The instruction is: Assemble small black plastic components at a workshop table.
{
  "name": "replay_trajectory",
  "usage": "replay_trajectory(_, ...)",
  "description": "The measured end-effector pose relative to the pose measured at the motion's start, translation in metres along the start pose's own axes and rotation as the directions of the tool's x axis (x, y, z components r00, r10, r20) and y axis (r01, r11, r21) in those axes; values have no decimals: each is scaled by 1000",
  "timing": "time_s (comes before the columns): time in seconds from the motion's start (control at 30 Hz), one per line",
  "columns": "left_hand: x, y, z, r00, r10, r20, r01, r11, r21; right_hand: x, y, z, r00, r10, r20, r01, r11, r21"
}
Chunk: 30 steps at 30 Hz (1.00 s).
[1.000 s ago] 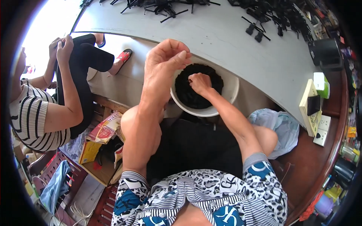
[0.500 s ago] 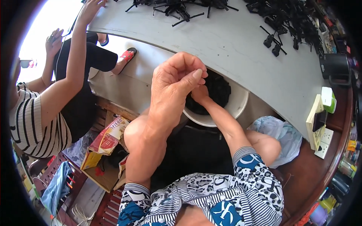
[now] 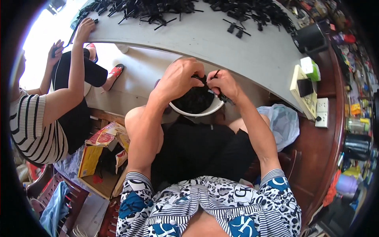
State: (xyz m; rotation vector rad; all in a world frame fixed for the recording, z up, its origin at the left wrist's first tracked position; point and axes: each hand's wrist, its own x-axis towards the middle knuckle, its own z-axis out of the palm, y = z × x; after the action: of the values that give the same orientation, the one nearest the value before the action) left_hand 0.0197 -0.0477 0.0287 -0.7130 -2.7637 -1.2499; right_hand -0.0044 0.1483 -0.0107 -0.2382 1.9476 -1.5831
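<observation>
Over a white bucket (image 3: 216,107) filled with small black pieces (image 3: 193,100), my two hands work close together. My left hand (image 3: 181,79) is closed, with its thumb and fingertips pinching a dark bit whose shape is mostly hidden. My right hand (image 3: 224,83), also closed, grips a black strap-like piece (image 3: 225,98); one thin end sticks up above the fingers and a chunkier part hangs below. Whether both hands hold the same piece, I cannot tell.
Heaps of black strap-like parts (image 3: 146,10) lie along the grey table (image 3: 189,41). Another person (image 3: 39,122) sits at left, arms raised. An open carton (image 3: 92,160) stands beside my left leg. At right are a plastic bag (image 3: 280,122) and a power strip (image 3: 322,112).
My right hand has risen out of the bucket with a black piece in it. My left hand has lowered to meet it. The view has shifted, and the other person's arms are lower.
</observation>
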Motion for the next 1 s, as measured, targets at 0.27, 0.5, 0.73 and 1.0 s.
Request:
replay_trajectory(0.27,12,10,7,999,-49,-22,35,907,-419,-27,-16,-26,989,-109,-102,113,993,32)
replay_trajectory(0.5,23,12,15,982,-163,-96,91,851,-517,-24,-27,-34,977,-151,-148,166,981,96)
replay_trajectory(0.73,37,7,17,934,-347,-84,94,466,-880,-21,-35,-37,842,-488,-232,538,799,271)
replay_trajectory(1.0,61,15,23,979,-201,33,146,581,-801,-13,-24,-51,863,-448,-233,500,820,279)
